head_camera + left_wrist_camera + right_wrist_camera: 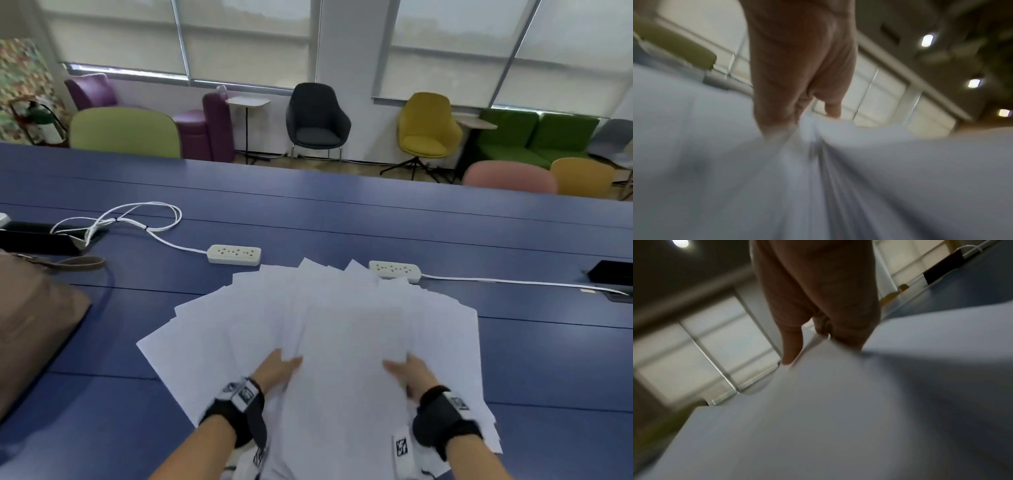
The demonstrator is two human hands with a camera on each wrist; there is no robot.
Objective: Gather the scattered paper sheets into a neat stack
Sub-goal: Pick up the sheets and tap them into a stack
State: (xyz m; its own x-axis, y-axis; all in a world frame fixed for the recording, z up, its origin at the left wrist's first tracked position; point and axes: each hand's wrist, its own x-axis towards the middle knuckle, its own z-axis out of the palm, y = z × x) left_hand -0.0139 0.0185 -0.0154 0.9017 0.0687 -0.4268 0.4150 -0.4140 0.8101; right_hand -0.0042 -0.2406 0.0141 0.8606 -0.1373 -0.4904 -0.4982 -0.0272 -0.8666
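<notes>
Several white paper sheets [342, 325] lie fanned out over the blue table [445, 233], overlapping at my end. My left hand [277, 371] grips the fan's left side, thumb on top and fingers hidden under the sheets. My right hand [409, 373] grips the right side the same way. In the blurred left wrist view, the left hand [797, 73] pinches the paper [879, 178], which bunches into folds at the fingers. The right wrist view shows the right hand [818, 296] with its thumb pressed on the paper [818, 418].
Two white power strips [234, 254] [394, 270] with cables lie just beyond the fan. A brown bag [34, 325] sits at the left, with a black object [34, 236] behind it. A dark device [613, 272] is at the right edge. Chairs line the far side.
</notes>
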